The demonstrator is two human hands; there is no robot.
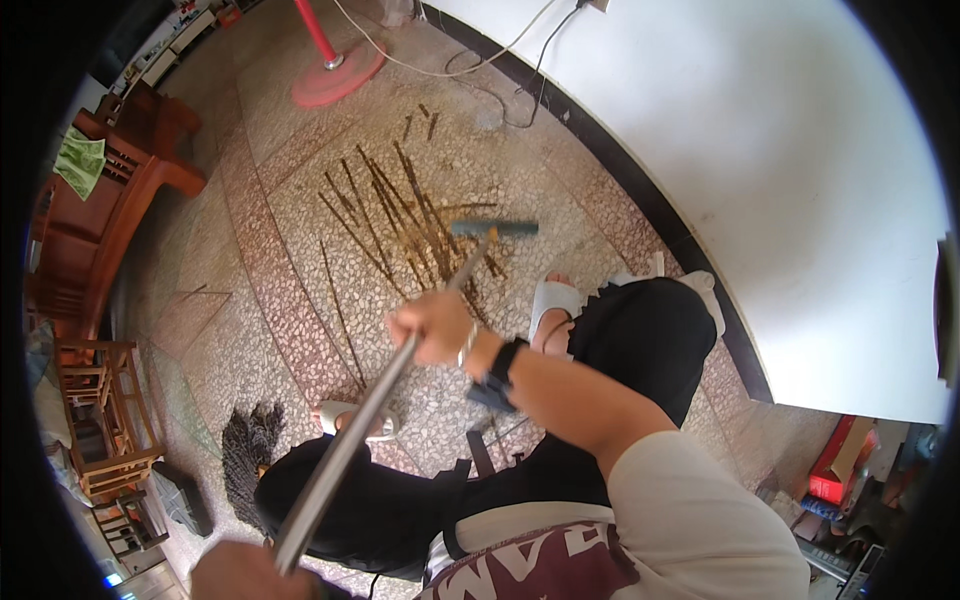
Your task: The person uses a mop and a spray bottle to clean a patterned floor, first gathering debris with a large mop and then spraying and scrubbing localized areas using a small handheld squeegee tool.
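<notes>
My right hand is closed around the middle of a long metal pole, with a bracelet and a black band on that wrist. At the picture's lower edge, my left hand grips the pole's near end; it is blurred and partly cut off. The pole's far end meets a narrow blue-green crosspiece on the speckled stone floor. Thin dark brown sticks lie loosely spread around and left of the crosspiece, several of them nearly parallel. A few short pieces lie farther off.
A red round stand base is at the top, near loose cables and the wall. Wooden furniture lines the left. A dark bristly bundle lies beside my left leg. A red box and clutter are at lower right.
</notes>
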